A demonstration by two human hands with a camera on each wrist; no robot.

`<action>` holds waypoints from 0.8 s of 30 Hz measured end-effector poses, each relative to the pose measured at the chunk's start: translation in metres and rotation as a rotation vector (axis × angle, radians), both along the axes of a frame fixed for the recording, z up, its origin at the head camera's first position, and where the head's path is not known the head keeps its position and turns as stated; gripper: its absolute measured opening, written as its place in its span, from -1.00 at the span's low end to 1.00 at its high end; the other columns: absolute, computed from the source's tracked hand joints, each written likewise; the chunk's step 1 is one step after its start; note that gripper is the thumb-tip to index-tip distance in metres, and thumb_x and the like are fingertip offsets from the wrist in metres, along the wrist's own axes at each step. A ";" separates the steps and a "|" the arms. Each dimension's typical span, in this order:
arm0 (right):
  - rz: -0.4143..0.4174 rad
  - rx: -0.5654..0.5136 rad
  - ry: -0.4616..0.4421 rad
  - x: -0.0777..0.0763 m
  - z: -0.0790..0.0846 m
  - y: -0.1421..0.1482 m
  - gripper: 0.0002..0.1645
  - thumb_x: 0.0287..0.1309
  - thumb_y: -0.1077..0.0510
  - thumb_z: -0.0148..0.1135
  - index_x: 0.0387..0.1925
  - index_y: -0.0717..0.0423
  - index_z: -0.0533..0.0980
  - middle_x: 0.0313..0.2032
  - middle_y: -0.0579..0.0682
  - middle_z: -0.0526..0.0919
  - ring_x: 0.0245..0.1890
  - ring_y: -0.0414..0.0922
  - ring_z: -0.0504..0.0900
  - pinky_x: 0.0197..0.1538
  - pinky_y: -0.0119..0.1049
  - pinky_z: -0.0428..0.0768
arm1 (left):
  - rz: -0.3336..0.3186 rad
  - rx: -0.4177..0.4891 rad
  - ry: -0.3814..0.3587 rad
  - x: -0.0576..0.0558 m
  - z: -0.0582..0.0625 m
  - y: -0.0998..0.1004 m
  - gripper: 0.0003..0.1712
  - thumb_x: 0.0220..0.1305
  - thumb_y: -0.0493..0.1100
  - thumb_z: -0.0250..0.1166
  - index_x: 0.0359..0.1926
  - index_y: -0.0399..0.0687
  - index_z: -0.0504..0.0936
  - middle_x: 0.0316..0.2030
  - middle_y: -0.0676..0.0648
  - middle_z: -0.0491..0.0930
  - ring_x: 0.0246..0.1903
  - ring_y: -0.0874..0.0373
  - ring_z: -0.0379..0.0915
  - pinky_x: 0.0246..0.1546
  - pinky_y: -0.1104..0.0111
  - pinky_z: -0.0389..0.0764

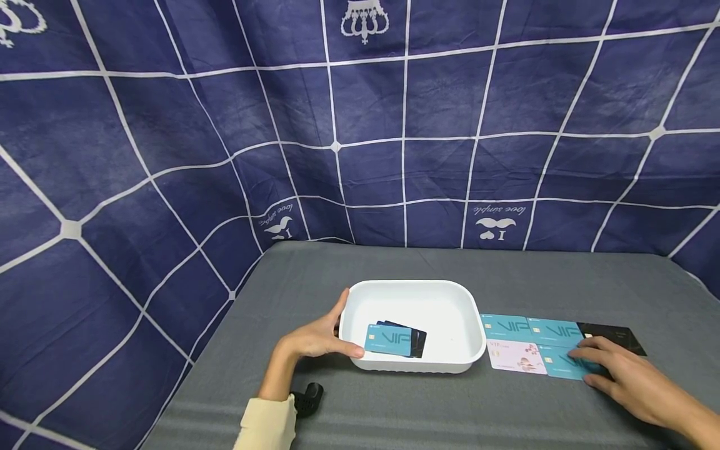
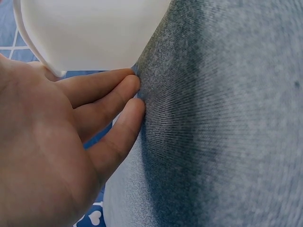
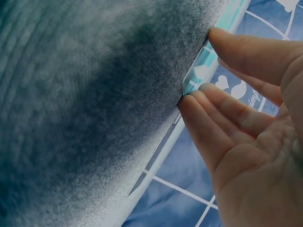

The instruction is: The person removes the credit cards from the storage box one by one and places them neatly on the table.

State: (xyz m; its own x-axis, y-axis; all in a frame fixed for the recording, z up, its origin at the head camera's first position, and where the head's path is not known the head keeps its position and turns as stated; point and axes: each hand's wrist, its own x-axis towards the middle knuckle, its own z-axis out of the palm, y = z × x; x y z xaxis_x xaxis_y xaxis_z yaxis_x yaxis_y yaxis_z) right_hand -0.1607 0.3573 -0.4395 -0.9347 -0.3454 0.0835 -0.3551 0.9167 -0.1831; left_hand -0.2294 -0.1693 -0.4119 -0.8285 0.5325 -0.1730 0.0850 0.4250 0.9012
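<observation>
Nearest the camera, a cream sleeve (image 1: 265, 426) leads to the left hand (image 1: 317, 337), whose thumb and index finger grip the left end of a white box (image 1: 447, 319); the thumb lies at the near corner, and the remaining fingers, in the left wrist view, sit low beside the wall. Inside, just right of that thumb, a boxed teal card (image 1: 388, 339) lies over dark cards (image 1: 419, 342). The right hand (image 1: 627, 377) pinches the near-row teal card (image 1: 562, 367), thumb at its near edge and fingertips at its far edge; in the right wrist view the card sits between them, against the grey cloth (image 1: 416, 412). Left of these fingers is a pink card (image 1: 517, 357); beyond them, two further teal cards (image 1: 506, 327) and a black card (image 1: 615, 337). Judged technique: a thin card flush with cloth offers little edge, so light, even pressure from opposite sides should raise it better than a downward push. Too hard a squeeze could bow it or drag neighbours out of line. The left thumb needs only modest pressure, enough that the box does not slide.
</observation>
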 end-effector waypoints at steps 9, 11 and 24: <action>0.022 -0.060 0.201 0.006 0.002 -0.013 -0.54 -0.16 0.18 0.58 -0.12 0.07 0.66 -0.05 0.07 0.59 -0.07 0.11 0.57 -0.15 0.10 0.50 | -0.007 -0.004 0.006 0.000 0.000 0.000 0.57 -0.06 0.07 0.60 0.54 -0.09 -0.50 0.48 -0.31 -0.14 0.28 -0.11 0.19 0.24 0.04 0.24; 0.027 -0.088 0.233 0.008 0.005 -0.020 -0.54 -0.14 0.16 0.58 -0.10 0.06 0.66 -0.07 0.01 0.62 -0.08 0.07 0.60 -0.07 -0.03 0.52 | -0.006 -0.011 0.007 0.000 -0.001 0.000 0.57 -0.06 0.08 0.59 0.54 -0.09 -0.49 0.49 -0.30 -0.15 0.29 -0.11 0.18 0.24 0.04 0.24; 0.298 -0.553 0.200 0.015 0.054 -0.101 -0.55 0.10 0.35 0.41 0.03 -0.05 0.62 -0.08 -0.21 0.67 -0.17 -0.26 0.65 -0.07 -0.59 0.45 | -0.010 -0.011 0.000 -0.001 -0.001 0.001 0.57 -0.05 0.07 0.59 0.54 -0.07 -0.50 0.48 -0.31 -0.11 0.27 -0.10 0.19 0.23 0.06 0.25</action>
State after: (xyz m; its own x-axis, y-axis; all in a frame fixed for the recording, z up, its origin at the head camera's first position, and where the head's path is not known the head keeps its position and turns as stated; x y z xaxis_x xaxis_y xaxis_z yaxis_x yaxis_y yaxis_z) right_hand -0.1456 0.2562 -0.3859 -0.7538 -0.4432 0.4852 -0.6552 0.5641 -0.5026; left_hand -0.2302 -0.1685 -0.4125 -0.8230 0.5391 -0.1788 0.0892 0.4336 0.8967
